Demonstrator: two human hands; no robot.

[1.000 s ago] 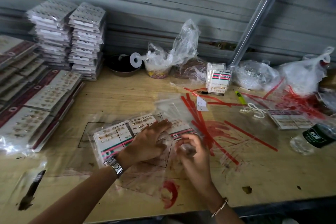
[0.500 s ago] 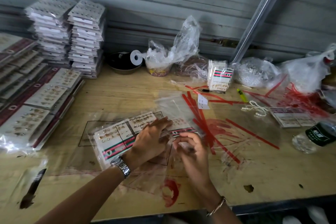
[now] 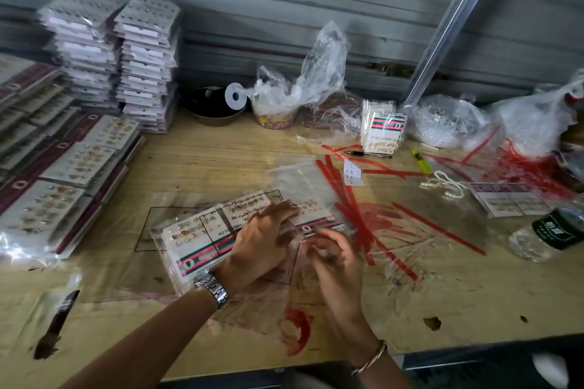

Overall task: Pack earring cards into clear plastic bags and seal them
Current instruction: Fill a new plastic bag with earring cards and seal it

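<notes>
**Head view.** At the frame's centre I saw the left hand (image 3: 262, 241) lying palm down. Its fingers were straight and close together, pressing on a clear plastic bag (image 3: 297, 181) that lay flat on the wooden table (image 3: 221, 155). Just at its 3 o'clock, the right hand (image 3: 336, 259) had its fingers curled, with thumb and forefinger pinching the bag's film. Motion blur hid the finer detail there. An earring card (image 3: 319, 224) with a striped band showed through the bag at 12 o'clock of the right hand. Bagged earring cards (image 3: 189, 238) lay at 9 o'clock of the left hand, partly under its wrist. Red strips (image 3: 347, 199) were strewn at 2 o'clock of the hands. Stacks of packed cards (image 3: 145, 57) stood at 10 o'clock against the wall. A water bottle (image 3: 550, 230) lay on its side at 3 o'clock, well apart from the hands. The left wrist bore a wristwatch (image 3: 213, 289), the right a bangle (image 3: 373, 355).
</notes>
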